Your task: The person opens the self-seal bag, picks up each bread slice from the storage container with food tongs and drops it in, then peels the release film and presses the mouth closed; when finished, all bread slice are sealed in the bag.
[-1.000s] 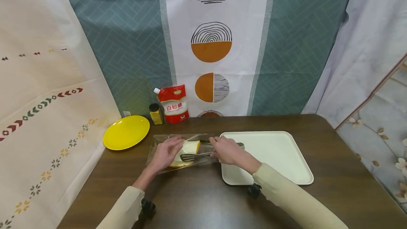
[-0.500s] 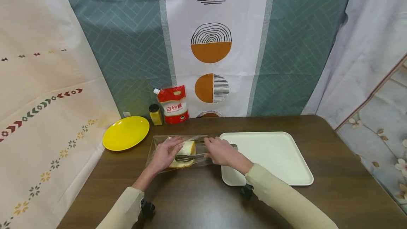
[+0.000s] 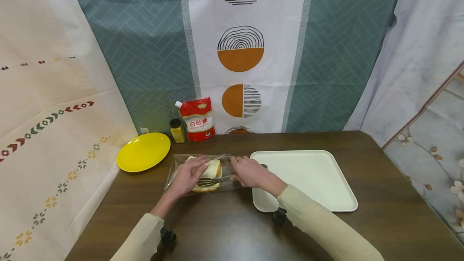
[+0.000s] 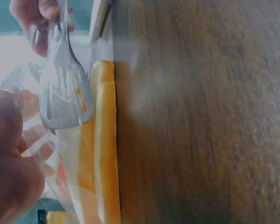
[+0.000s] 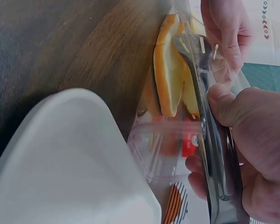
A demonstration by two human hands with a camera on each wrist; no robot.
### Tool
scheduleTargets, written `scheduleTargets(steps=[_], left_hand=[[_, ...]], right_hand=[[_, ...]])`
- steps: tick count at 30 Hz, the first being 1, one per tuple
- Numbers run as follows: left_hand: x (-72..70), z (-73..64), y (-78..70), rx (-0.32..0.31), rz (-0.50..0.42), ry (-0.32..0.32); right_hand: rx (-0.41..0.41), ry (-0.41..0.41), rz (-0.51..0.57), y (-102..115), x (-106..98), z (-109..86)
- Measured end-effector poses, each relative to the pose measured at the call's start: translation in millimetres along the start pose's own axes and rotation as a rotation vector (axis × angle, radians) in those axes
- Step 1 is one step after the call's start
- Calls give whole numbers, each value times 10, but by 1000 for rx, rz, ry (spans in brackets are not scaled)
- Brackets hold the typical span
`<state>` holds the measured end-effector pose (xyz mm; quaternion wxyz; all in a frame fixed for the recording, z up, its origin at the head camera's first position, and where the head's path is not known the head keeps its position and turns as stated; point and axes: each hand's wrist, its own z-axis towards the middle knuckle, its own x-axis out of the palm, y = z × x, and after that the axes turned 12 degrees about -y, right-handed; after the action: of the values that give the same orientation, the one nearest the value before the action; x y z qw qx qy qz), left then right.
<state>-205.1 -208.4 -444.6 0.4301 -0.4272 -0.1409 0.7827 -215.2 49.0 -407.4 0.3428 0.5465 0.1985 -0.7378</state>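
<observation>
Bread slices lie in the clear plastic bag on the table, left of the right hand, its fingers wrapped round metal tongs pointing left, while the nearer left hand pinches the bag.

Matching pale cream sleeves are worn: the left sleeve and the right sleeve are both made of plain-looking cloth, broken only by soft creases. Each is ended short of the wrist by a loose, slightly uneven edge, and the last stretch of each arm is shown bare. Near the edge of the left sleeve a small black device is worn, compact and lumpy in outline; by the right sleeve it is matched by a dark unit of similar bulk. Their finer details are too small to be made out. The left hand and the right hand are bare.
</observation>
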Motion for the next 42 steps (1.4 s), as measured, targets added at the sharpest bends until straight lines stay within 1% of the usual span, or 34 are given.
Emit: scheduleTargets(steps=[5,10,15,19,22,25,27,29,32,34,36,42], left_hand=[[10,-12,-7,-17,2,4],[22,-48,-5,-26,-16,21],[44,-61,-1,-43,-30,40],[58,-54,5,-33,-34,36],[64,-47,8,-28,-38,33],[62,-51,8,-38,-36,36],[61,-54,9,-44,-33,32],[60,-56,11,-45,-27,27],[63,-63,13,-42,-30,21],[62,-73,11,-39,-29,25],[66,-82,19,-36,-28,25],[58,-45,30,-38,-25,10]], right_hand=[[-7,69,27,-48,-10,15],[-27,126,87,-105,-40,25],[-29,165,157,-150,-149,22],[-31,199,163,-163,-231,43],[-1,242,135,-162,-255,71],[49,301,118,-153,-281,92],[67,323,120,-154,-299,98],[68,325,138,-172,-313,87],[60,301,200,-235,-325,35],[59,286,249,-290,-336,-21],[77,279,297,-346,-362,-84],[109,235,379,-540,-524,-312]])
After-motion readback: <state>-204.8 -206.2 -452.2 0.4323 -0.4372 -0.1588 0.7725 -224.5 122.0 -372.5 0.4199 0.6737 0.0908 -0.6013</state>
